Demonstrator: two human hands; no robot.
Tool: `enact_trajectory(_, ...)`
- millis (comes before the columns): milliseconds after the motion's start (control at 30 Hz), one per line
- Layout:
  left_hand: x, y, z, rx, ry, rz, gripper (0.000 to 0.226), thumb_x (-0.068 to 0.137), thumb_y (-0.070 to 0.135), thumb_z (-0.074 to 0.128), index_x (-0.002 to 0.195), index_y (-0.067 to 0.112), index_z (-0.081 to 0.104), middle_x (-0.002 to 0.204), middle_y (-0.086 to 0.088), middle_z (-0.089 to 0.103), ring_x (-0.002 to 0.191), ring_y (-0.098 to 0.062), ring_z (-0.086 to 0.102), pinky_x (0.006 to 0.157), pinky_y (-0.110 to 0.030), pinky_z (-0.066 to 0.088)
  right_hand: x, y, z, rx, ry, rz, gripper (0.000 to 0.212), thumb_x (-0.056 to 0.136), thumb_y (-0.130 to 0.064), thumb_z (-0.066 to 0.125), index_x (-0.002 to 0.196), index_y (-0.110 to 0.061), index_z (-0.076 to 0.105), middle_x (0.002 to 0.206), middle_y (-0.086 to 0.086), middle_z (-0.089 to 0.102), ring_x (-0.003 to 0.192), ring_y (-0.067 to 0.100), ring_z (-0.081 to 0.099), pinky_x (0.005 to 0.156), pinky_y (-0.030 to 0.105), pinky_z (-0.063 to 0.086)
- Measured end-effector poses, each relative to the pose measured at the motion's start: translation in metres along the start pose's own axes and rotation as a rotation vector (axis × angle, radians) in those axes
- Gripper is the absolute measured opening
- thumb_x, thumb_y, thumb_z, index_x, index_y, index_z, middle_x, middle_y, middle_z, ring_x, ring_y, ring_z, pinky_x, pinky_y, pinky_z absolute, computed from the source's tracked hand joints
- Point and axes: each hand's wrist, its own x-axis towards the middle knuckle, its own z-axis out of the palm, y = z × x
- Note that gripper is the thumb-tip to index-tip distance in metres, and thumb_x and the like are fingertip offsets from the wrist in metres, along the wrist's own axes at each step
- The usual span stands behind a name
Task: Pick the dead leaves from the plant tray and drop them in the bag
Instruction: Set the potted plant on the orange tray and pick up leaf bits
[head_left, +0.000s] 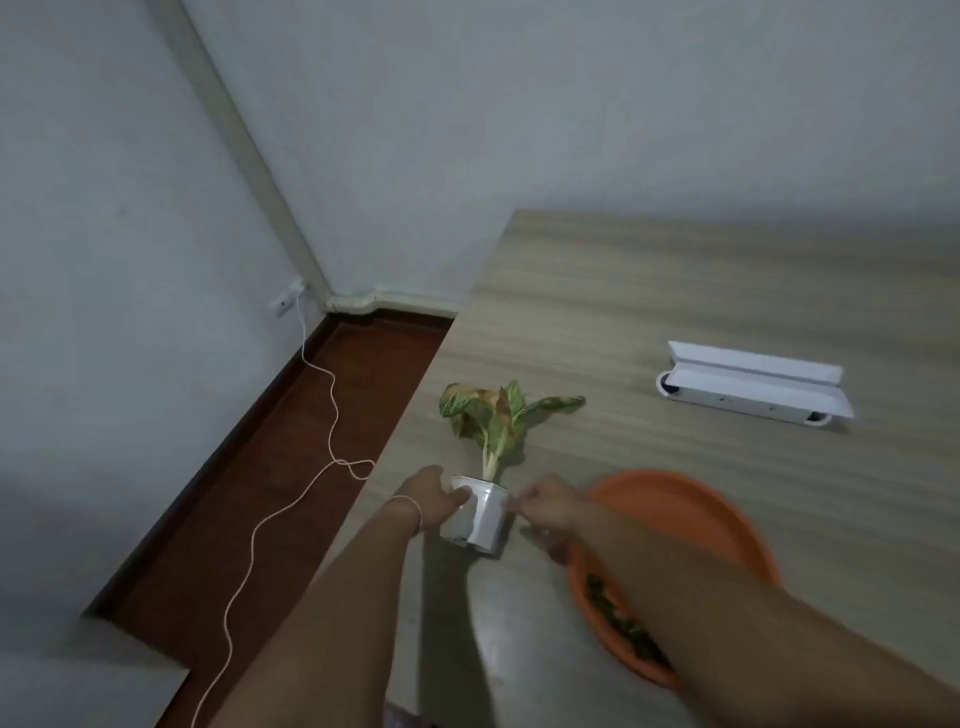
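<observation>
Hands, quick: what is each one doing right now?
Left hand: closed around the white pot.
Right hand: closed against the pot's other side.

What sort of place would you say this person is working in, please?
Probably a plain room in a home or office: a wood-grain table stands near bare grey walls, a power cord trails over the dark floor, and both hands hold a small potted plant.

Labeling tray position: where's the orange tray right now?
Head view, lower right: the orange tray lies on the wooden table, just right of the white plant pot, partly under the right forearm.
</observation>
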Motion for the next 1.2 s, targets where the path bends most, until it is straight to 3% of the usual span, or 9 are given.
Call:
enact_trajectory(67, 0.002, -0.010, 0.000, -0.056, -0.019, -0.027, 0.081, 0.083, 0.046, 0.066, 0.143, 0.002, 0.034, 0.145, -0.022, 0.044, 0.129, -0.033, 0.049, 0.107, -0.041, 0.041, 0.004, 0.002, 0.020, 0.057, 0.012, 0.036, 0.032, 0.084, -0.041, 0.068, 0.082, -0.009, 0.068, 0.066, 0.012, 0.065, 0.053, 0.023, 0.057, 0.050, 0.030, 0.043)
enact_trajectory(267, 0.001, -0.025, 0.019, -0.254, -0.055, 0.046, 0.035, 0.084, 0.027, 0.068, 0.114, 0.008, 0.066, 0.109, -0.014, 0.072, 0.096, -0.025, 0.068, 0.091, -0.045, 0.055, 0.013, 0.014, 0.046, 0.197, -0.030, 0.017, 0.031, 0.090, -0.036, 0.061, 0.116, -0.018, 0.065, 0.088, 0.004, 0.068, 0.067, 0.018, 0.056, 0.052, 0.027, 0.041)
enact_trajectory(367, -0.002, -0.026, 0.029, -0.348, -0.023, 0.044, 0.041, 0.081, 0.031, 0.071, 0.116, 0.010, 0.065, 0.110, -0.009, 0.071, 0.097, -0.022, 0.067, 0.092, -0.046, 0.055, 0.020, 0.019, 0.049, 0.195, -0.033, -0.082, 0.039, 0.092, -0.030, 0.061, 0.129, -0.016, 0.059, 0.115, 0.005, 0.070, 0.096, 0.020, 0.067, 0.073, 0.032, 0.056)
enact_trajectory(467, -0.005, -0.023, 0.035, -0.371, 0.014, 0.055, 0.039, 0.079, 0.030, 0.072, 0.114, 0.013, 0.065, 0.109, -0.007, 0.071, 0.096, -0.021, 0.068, 0.090, -0.045, 0.056, 0.020, 0.025, 0.049, 0.147, 0.015, -0.125, 0.043, 0.088, -0.034, 0.062, 0.129, -0.020, 0.058, 0.118, 0.003, 0.069, 0.103, 0.021, 0.066, 0.091, 0.045, 0.056)
enact_trajectory(633, -0.010, 0.010, 0.051, -0.396, 0.042, 0.150, 0.034, 0.076, 0.025, 0.077, 0.103, 0.030, 0.058, 0.098, 0.013, 0.064, 0.086, 0.003, 0.060, 0.062, -0.011, 0.052, 0.010, 0.047, 0.028, 0.240, 0.133, -0.225, 0.050, 0.084, -0.036, 0.069, 0.129, -0.021, 0.052, 0.121, 0.001, 0.067, 0.106, 0.017, 0.066, 0.087, 0.046, 0.058)
enact_trajectory(700, -0.011, 0.032, 0.059, -0.421, 0.047, 0.183, 0.038, 0.074, 0.025, 0.079, 0.107, 0.025, 0.058, 0.100, 0.011, 0.063, 0.088, -0.002, 0.062, 0.066, -0.012, 0.053, 0.002, 0.056, 0.010, 0.263, 0.191, -0.232, 0.052, 0.084, -0.037, 0.071, 0.129, -0.022, 0.049, 0.120, -0.001, 0.066, 0.105, 0.017, 0.066, 0.085, 0.046, 0.059)
enact_trajectory(833, -0.009, 0.076, 0.085, -0.484, 0.025, 0.219, 0.048, 0.069, 0.021, 0.083, 0.110, 0.017, 0.060, 0.110, -0.002, 0.068, 0.098, -0.015, 0.066, 0.086, -0.035, 0.058, -0.016, 0.078, -0.034, 0.260, 0.355, -0.238, 0.052, 0.078, -0.046, 0.075, 0.123, -0.030, 0.052, 0.116, -0.011, 0.066, 0.106, 0.012, 0.064, 0.091, 0.041, 0.056)
enact_trajectory(1033, -0.009, 0.142, 0.128, -0.478, -0.009, 0.326, 0.050, 0.067, 0.012, 0.083, 0.109, 0.013, 0.056, 0.109, -0.004, 0.066, 0.099, -0.018, 0.065, 0.086, -0.037, 0.058, -0.036, 0.120, -0.081, 0.384, 0.519, -0.243, 0.070, 0.075, -0.035, 0.082, 0.133, -0.022, 0.045, 0.123, -0.004, 0.064, 0.111, 0.016, 0.062, 0.092, 0.043, 0.055)
enact_trajectory(1200, -0.010, 0.166, 0.158, -0.377, -0.064, 0.383, 0.043, 0.061, 0.023, 0.082, 0.095, 0.017, 0.056, 0.096, 0.000, 0.068, 0.089, -0.014, 0.066, 0.076, -0.033, 0.058, -0.048, 0.156, -0.100, 0.374, 0.612, -0.225, 0.075, 0.068, -0.047, 0.083, 0.129, -0.032, 0.042, 0.117, -0.014, 0.065, 0.101, 0.003, 0.064, 0.082, 0.036, 0.058)
